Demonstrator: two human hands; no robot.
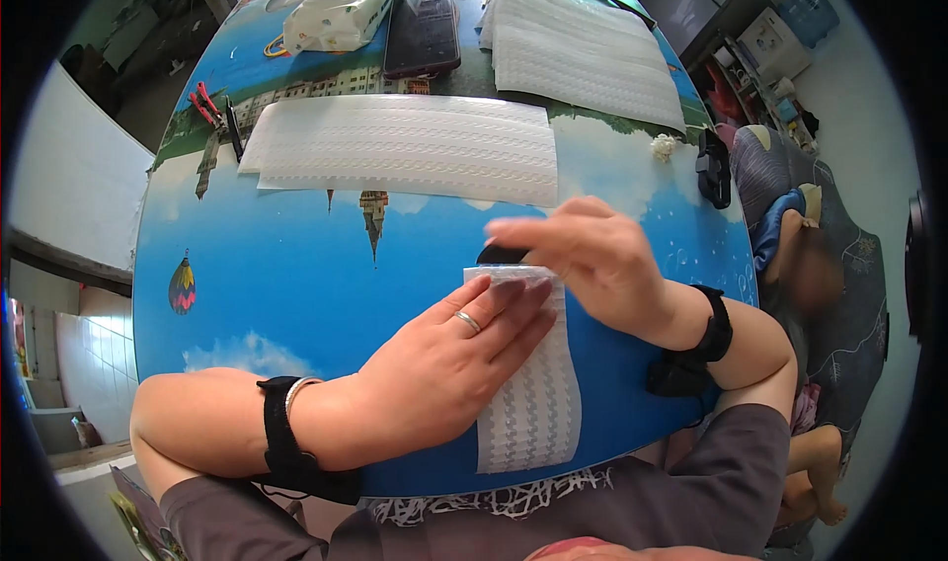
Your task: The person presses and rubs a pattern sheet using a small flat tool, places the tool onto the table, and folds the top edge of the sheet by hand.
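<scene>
My left hand, with a ring on one finger, lies flat with its fingers stretched over the upper part of a white embossed strip sheet. The sheet runs down toward the table's near edge, and its rows of small raised marks show below my fingers. My right hand is over the sheet's top end, its fingers bent and slightly blurred. Between its fingertips is a small dark, flat piece with a rounded edge; its exact kind is hard to make out. Both wrists wear black straps.
Farther back lie more white embossed sheets and a larger stack of them. A phone, a wipes pack, red-handled snips and a black strap are around them. Another person is at the right.
</scene>
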